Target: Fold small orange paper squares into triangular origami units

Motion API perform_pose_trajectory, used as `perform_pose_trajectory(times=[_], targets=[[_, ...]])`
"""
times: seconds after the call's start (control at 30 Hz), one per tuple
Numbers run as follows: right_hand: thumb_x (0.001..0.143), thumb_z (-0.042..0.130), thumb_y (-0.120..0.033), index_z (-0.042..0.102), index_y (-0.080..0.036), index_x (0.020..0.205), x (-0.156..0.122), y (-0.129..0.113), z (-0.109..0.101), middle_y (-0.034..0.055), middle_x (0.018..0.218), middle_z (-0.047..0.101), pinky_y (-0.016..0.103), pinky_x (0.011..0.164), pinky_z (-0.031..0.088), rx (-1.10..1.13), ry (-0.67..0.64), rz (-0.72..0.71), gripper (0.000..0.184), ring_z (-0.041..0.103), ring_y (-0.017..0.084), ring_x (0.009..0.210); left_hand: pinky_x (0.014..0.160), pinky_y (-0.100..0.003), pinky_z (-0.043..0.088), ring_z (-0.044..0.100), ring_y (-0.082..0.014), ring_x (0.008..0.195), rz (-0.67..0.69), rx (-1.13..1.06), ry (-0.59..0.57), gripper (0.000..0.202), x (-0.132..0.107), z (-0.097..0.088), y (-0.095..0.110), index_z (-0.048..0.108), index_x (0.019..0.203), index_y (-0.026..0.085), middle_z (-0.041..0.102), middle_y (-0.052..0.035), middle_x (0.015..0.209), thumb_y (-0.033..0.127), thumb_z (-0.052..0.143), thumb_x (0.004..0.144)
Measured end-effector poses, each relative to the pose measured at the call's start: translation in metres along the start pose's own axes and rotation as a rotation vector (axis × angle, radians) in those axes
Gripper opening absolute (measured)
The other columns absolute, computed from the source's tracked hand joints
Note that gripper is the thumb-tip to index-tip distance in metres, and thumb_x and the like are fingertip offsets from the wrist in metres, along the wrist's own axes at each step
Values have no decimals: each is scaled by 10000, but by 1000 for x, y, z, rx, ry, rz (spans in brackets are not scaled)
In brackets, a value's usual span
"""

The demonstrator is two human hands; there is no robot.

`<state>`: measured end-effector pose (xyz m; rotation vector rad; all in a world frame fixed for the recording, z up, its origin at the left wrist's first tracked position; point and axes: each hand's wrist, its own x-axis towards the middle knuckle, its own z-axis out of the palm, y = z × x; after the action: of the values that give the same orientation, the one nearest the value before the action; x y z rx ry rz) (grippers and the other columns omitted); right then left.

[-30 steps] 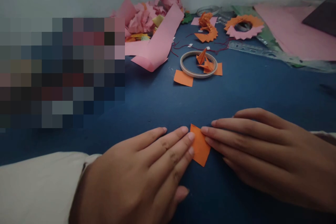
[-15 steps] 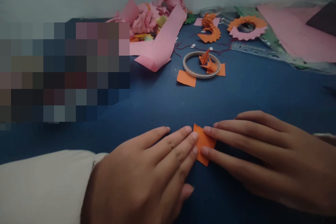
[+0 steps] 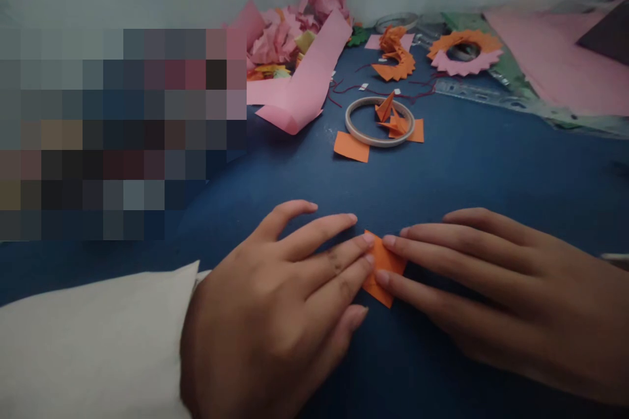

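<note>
A small folded piece of orange paper (image 3: 385, 260) lies on the blue tabletop between my hands. My left hand (image 3: 275, 301) is open, and two of its fingertips press on the paper's left edge. Its other fingers are stretched apart just above the table. From the right, my right hand (image 3: 525, 294) rests with its fingers extended, the thumb and a fingertip touching the top of the paper. Part of the paper is hidden under the fingertips.
Beyond my hands, a tape roll (image 3: 381, 143) surrounds small folded orange pieces (image 3: 386, 109) and overlaps an orange paper square (image 3: 350, 147). Farther back are a pink paper strip (image 3: 314, 69), crumpled pink paper (image 3: 278, 36), a pink-and-orange folded ring (image 3: 466, 65) and pink sheets (image 3: 555, 72). The left side is pixelated.
My left hand has shifted slightly right, its upper fingers lifting and spreading away from the paper. The paper and my right hand stay nearly in place.
</note>
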<state>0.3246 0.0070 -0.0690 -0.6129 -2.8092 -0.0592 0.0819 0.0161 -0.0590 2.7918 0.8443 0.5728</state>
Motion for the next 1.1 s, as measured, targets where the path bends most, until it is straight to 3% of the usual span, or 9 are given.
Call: perform_pose_trajectory(times=[0.13, 0.3, 0.43, 0.63, 0.73, 0.87, 0.97, 1.03, 1.1], targets=[[934, 364, -218, 538, -172, 1204, 1, 1, 1, 43, 1159, 610, 436, 869, 344, 13, -1, 1, 324, 502, 232, 1092, 1021, -441, 284, 475, -200, 1214, -16, 28, -72, 316, 3, -4, -8, 581, 1160, 227, 560, 65, 1264, 223, 354, 940], [924, 378, -222, 512, -154, 1242, -1, 1, 1, 76, 1178, 589, 451, 874, 341, -12, -22, -22, 352, 501, 252, 1091, 927, -492, 365, 406, -299, 1267, 21, 196, -157, 387, 7, -5, -18, 485, 1278, 134, 459, -92, 1367, 259, 386, 925], [924, 383, -218, 479, -149, 1274, -4, 2, 1, 73, 1201, 572, 448, 871, 358, -47, -27, -39, 369, 488, 245, 1101, 938, -464, 367, 481, -251, 1197, 29, 140, -50, 332, 7, -4, -15, 566, 1182, 156, 562, -63, 1275, 209, 381, 912], [921, 392, -208, 500, -147, 1253, -2, 2, 1, 76, 1190, 584, 444, 843, 386, -41, -6, -35, 354, 504, 242, 1082, 948, -465, 350, 490, -243, 1182, 68, 105, -20, 357, 4, 4, -11, 597, 1100, 123, 562, -90, 1271, 102, 297, 907], [918, 396, -209, 492, -146, 1264, -2, 1, 1, 74, 1200, 582, 441, 850, 390, -44, -2, -29, 364, 500, 244, 1099, 948, -425, 363, 524, -216, 1135, 107, 54, 8, 347, 4, 3, -9, 619, 1031, 136, 614, -63, 1197, 103, 289, 928], [918, 402, -218, 480, -143, 1275, -2, 2, 1, 82, 1217, 575, 448, 842, 400, -35, -2, -38, 373, 500, 252, 1108, 906, -307, 409, 620, -118, 894, 90, -28, 39, 354, 9, -6, -1, 647, 862, 202, 700, 30, 921, 75, 321, 920], [919, 404, -217, 498, -138, 1254, -1, 3, 2, 83, 1188, 595, 442, 830, 405, -38, 7, -49, 356, 514, 246, 1090, 769, -282, 465, 628, -108, 741, 81, -27, 36, 354, 11, -11, 4, 639, 747, 202, 696, 35, 795, 52, 352, 892], [921, 402, -205, 511, -137, 1235, -2, 3, 2, 77, 1190, 600, 437, 834, 402, -50, 27, -45, 340, 517, 236, 1087, 736, -297, 468, 622, -126, 764, 114, 2, 78, 336, 8, -11, 5, 632, 738, 185, 694, 19, 787, 57, 364, 895], [918, 406, -184, 523, -127, 1211, -3, 3, 2, 79, 1186, 604, 450, 849, 401, -70, 51, -32, 321, 518, 241, 1091, 786, -302, 461, 602, -144, 878, 127, 45, 138, 278, 4, -10, 6, 633, 840, 152, 693, -5, 875, 79, 374, 908]])
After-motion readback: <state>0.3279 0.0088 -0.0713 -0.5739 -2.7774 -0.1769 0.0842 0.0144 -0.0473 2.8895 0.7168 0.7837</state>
